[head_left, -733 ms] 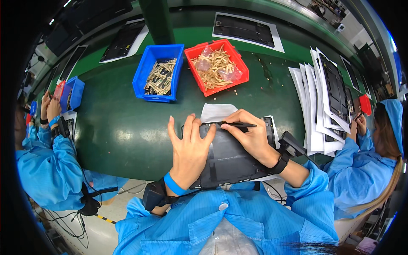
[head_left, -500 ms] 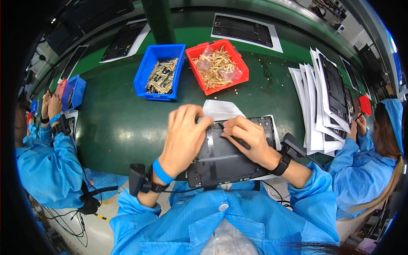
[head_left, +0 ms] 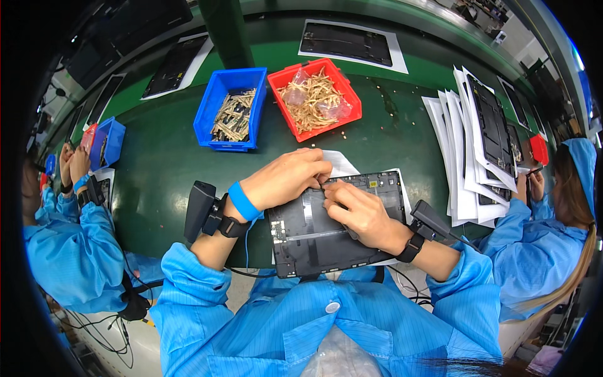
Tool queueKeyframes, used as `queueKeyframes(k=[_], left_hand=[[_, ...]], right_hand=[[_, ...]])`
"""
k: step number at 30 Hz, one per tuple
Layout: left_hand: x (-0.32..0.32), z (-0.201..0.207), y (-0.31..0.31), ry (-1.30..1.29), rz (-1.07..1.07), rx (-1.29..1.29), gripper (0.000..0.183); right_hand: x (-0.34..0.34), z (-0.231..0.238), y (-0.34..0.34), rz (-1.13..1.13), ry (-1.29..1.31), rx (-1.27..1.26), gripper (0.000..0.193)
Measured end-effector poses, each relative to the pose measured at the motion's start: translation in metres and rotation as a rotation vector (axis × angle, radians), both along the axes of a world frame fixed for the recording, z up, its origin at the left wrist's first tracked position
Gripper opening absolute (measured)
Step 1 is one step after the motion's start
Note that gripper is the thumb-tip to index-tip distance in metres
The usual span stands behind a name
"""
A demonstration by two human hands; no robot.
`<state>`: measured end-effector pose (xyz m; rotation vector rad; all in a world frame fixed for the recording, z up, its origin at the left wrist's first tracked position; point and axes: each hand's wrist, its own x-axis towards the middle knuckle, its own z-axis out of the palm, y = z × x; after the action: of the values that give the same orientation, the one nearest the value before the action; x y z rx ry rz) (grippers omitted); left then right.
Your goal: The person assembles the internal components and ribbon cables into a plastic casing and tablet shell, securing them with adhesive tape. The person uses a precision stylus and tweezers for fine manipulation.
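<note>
A black tablet housing (head_left: pixel 314 251) lies flat in front of me on white paper (head_left: pixel 340 164). My left hand (head_left: pixel 286 179) reaches over its far edge, fingertips closed together near the middle of that edge. Whatever they pinch is too small or hidden to make out. Close beside them, nearly touching, my right hand (head_left: pixel 361 213) is closed around a slim dark tool (head_left: pixel 353 234), whose end pokes out below the palm. Its tip is hidden by the fingers, so I cannot tell the exact kind.
Beyond the housing stand a blue bin (head_left: pixel 230 119) with tan and black strips and a red bin (head_left: pixel 316 100) with tan strips and clear film. At right is a stack of papers and housings (head_left: pixel 471 151). Another housing (head_left: pixel 345 44) lies far back. People work on both sides.
My left hand has turned flatter, its wrist swinging left and up, uncovering the housing's left side. The right hand has shifted slightly left and down. The view has moved a little.
</note>
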<state>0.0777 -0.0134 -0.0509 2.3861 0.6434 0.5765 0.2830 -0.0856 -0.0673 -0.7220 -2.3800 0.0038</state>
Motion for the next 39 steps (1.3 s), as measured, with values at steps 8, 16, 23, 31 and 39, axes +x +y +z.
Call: queueKeyframes(k=[8,16,23,31,39], left_hand=[[-0.012,0.003,-0.015,-0.078,0.091,0.038,0.014],[-0.050,0.061,0.006,-0.220,0.509,0.092,0.010],[0.010,0.040,0.005,-0.215,0.523,0.616,0.015],[0.002,-0.003,-0.036,-0.099,0.466,0.113,0.005],[0.000,-0.007,-0.026,-0.081,0.368,0.121,0.005]], right_hand=[[0.001,0.002,0.005,-0.040,0.216,-0.218,0.012],[-0.004,0.002,0.009,-0.126,0.455,-0.386,0.016],[-0.001,-0.002,0.011,-0.152,0.484,-0.374,0.016],[-0.003,-0.002,0.010,-0.154,0.484,-0.390,0.014],[-0.003,-0.002,0.010,-0.153,0.485,-0.388,0.013]])
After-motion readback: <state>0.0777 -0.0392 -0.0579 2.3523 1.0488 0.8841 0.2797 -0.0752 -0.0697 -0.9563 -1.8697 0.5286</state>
